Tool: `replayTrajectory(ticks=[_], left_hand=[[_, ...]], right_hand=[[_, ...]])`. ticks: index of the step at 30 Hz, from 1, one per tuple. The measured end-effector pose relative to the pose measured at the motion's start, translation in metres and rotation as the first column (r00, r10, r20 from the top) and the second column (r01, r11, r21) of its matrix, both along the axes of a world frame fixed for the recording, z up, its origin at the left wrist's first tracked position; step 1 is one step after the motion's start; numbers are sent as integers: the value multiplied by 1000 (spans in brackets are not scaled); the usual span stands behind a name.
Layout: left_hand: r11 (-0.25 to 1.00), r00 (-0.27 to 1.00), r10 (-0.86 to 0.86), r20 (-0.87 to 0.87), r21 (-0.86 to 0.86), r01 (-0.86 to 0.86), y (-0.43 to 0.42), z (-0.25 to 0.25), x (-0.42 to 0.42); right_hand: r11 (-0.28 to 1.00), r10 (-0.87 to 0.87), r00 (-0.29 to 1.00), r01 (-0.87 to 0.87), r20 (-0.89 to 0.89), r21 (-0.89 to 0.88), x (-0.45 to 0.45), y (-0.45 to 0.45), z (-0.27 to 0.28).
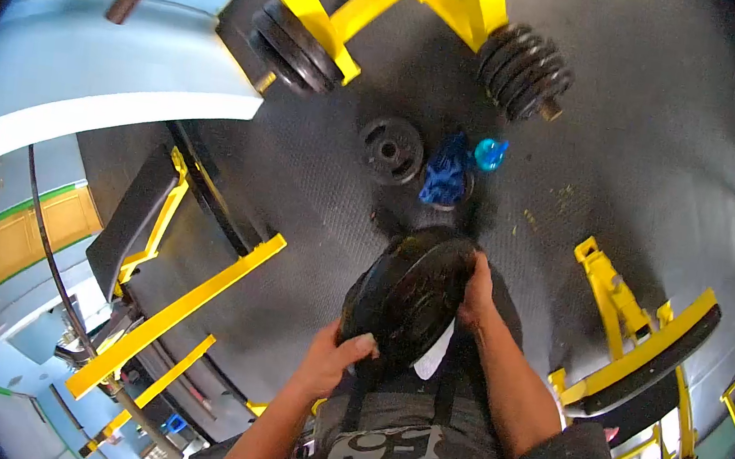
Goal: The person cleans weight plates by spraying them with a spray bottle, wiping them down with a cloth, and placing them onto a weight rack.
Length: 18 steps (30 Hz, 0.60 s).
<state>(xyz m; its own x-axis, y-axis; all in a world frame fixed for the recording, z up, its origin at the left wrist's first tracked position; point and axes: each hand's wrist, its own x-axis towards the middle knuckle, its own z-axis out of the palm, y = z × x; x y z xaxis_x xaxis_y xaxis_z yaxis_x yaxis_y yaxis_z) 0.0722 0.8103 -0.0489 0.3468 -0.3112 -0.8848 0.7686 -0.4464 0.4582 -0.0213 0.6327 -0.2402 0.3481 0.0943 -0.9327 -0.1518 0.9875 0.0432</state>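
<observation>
A black weight plate (414,294) is held in front of my body, tilted, with both hands on its rim. My left hand (340,361) grips the lower left edge, its thumb lying over the near face. On the upper right edge, my right hand (477,289) is wrapped round the rim, and part of its fingers is hidden. Beyond the held plate, another weight plate (374,159) lies flat on the floor. Beside that, a blue cloth (445,173) rests on a round dark object that it mostly covers. A blue bottle (489,155) is right of the cloth.
A yellow rack (452,8) stands ahead, with stacked weight plates (293,47) on its left and more plates (522,70) on its right. Yellow-framed gym equipment is at left (186,313) and right (635,351). Black rubber matting (309,187) covers the floor.
</observation>
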Motion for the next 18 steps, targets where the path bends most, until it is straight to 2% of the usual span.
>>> replayTrajectory(ticks=[1, 3, 5, 7, 8, 9, 11, 12, 14, 15, 17, 18], left_hand=[[995, 996, 83, -38, -44, -84, 0, 5, -1], [981, 985, 168, -34, -88, -171, 2, 15, -5], [953, 963, 266, -40, -141, -269, 10, 18, -12], [882, 881, 447, -154, -92, -463, 23, 14, -19], [867, 867, 444, -226, -136, -479, 30, 14, -16], [846, 863, 459, -212, -193, -497, 30, 15, -15], [778, 786, 566, -249, -156, -609, 35, 18, -16], [756, 780, 578, -239, -203, -623, 43, 12, -19], [767, 783, 617, -79, -161, -621, 55, -7, -23], [746, 769, 635, -70, -205, -634, 57, -7, -21], [757, 754, 643, 138, -270, -596, 65, -9, -19], [734, 732, 667, 135, -283, -617, 73, -9, -17]], right_hand=[[1000, 16, 1000, -17, -17, -20, -1, -10, 25], [992, 60, 993, -71, -102, -107, -23, -16, 28], [969, 109, 984, -137, -142, -205, -24, -27, 76], [964, 156, 988, -149, 15, -222, -32, -35, 103], [944, 216, 976, -206, 12, -258, -33, -39, 117], [918, 274, 962, -259, 9, -300, -31, -43, 127], [878, 295, 954, -296, -61, -376, -25, -44, 129], [857, 318, 947, -304, -36, -416, -19, -45, 135], [815, 428, 904, -390, -9, -428, 0, -50, 147], [792, 450, 893, -395, 10, -465, 12, -51, 153], [804, 535, 816, -413, 219, -428, 34, -46, 161], [786, 563, 797, -435, 217, -440, 45, -40, 164]])
